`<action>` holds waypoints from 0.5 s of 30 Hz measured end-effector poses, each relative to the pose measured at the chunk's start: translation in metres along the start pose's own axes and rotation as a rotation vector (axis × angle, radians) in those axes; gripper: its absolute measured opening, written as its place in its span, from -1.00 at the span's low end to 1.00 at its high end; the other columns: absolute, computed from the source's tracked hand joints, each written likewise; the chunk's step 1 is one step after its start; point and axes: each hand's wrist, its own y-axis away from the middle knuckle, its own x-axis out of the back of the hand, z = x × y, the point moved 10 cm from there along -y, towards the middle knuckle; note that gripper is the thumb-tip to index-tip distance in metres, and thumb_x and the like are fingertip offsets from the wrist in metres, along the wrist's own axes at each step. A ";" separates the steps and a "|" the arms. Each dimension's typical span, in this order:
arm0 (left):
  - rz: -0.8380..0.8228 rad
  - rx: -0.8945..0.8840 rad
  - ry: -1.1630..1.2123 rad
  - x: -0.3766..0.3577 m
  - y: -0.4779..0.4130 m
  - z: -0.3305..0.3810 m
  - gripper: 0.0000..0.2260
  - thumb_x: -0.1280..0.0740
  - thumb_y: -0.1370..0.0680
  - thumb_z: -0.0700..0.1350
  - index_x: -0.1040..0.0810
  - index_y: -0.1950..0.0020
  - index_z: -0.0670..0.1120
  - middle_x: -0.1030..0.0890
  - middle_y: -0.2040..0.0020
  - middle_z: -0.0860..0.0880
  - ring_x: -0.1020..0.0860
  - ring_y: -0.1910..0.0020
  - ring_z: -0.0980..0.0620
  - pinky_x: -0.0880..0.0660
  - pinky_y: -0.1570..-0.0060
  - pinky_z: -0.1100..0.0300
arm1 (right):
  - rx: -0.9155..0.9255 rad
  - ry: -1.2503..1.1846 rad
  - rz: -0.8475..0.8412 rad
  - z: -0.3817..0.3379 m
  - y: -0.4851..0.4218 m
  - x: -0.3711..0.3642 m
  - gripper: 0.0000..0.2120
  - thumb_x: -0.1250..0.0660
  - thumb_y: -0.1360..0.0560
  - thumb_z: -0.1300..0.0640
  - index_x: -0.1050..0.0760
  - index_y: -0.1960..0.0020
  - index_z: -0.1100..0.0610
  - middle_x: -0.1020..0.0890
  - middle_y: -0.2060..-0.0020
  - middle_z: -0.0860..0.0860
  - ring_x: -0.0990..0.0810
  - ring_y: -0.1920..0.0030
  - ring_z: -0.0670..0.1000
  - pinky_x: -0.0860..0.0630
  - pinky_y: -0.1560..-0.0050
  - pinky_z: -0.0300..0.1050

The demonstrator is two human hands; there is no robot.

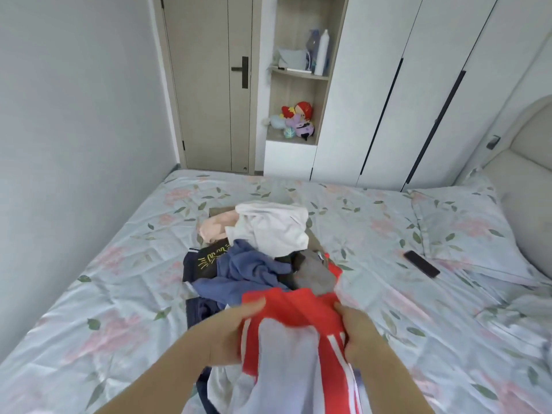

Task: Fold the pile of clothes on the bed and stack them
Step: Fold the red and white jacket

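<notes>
A red garment with white stripes [301, 312] is lifted above the near part of the bed. My left hand [230, 333] grips its left edge and my right hand [358, 336] grips its right edge. A pale lilac-white cloth [286, 366] hangs down in front of it. Behind lies the loose pile: a blue garment [251, 270], a white one [274, 228], a pink one [215, 227], a dark one with yellow print [206, 258] and a grey one [313, 274].
The bed [113, 282] has a floral sheet. A black phone [421, 263] lies to the right near a pillow [466, 231]. A wall runs along the left; a door, open shelves and white wardrobes stand behind the bed.
</notes>
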 end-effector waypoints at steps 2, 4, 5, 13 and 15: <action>-0.092 0.124 -0.063 0.007 -0.002 -0.039 -0.85 -0.34 -0.53 -0.27 -0.57 -0.09 -0.24 -0.65 0.00 -0.27 -0.61 0.01 -0.18 -0.54 0.06 -0.05 | -0.047 0.016 0.054 0.025 0.004 0.015 -0.76 -0.29 -0.54 0.26 -0.50 -0.15 0.37 -0.61 0.47 0.16 -0.57 0.39 0.11 -0.55 0.25 -0.04; -0.092 0.082 -0.064 0.016 -0.004 -0.036 -0.78 -0.37 -0.51 -0.28 -0.57 -0.15 -0.25 -0.69 0.11 -0.20 -0.64 0.10 -0.16 -0.54 0.14 0.02 | -0.073 0.001 0.004 0.021 0.013 0.011 -0.76 -0.34 -0.51 0.22 -0.54 -0.12 0.33 -0.63 0.49 0.14 -0.60 0.35 0.12 -0.56 0.20 -0.03; -0.074 0.022 -0.054 0.018 -0.007 -0.019 -0.77 -0.37 -0.50 -0.28 -0.57 -0.15 -0.26 -0.69 0.16 -0.18 -0.64 0.14 -0.14 -0.54 0.15 0.03 | -0.069 -0.025 -0.083 0.010 0.023 0.001 -0.76 -0.37 -0.49 0.19 -0.56 -0.10 0.29 -0.67 0.41 0.14 -0.63 0.32 0.13 -0.58 0.18 -0.03; -0.108 -0.699 -0.054 0.006 0.052 0.179 -0.91 -0.36 -0.49 -0.25 -0.61 0.05 -0.12 -0.68 0.17 -0.05 -0.63 0.25 0.03 -0.57 0.27 0.23 | 0.634 0.496 -0.379 -0.158 0.122 -0.054 -0.62 -0.44 -0.37 0.38 -0.54 -0.12 0.10 -0.71 0.23 -0.07 -0.68 0.23 -0.09 -0.57 0.27 -0.28; -0.008 -0.781 -0.253 0.006 0.051 0.194 -0.91 -0.39 -0.49 -0.25 -0.61 0.10 -0.07 -0.65 0.20 -0.03 -0.59 0.26 0.05 -0.52 0.31 0.28 | 0.596 0.585 -0.269 -0.159 0.108 -0.049 -0.82 -0.41 -0.45 0.26 -0.60 -0.05 0.23 -0.71 0.30 -0.03 -0.68 0.31 -0.07 -0.59 0.27 -0.26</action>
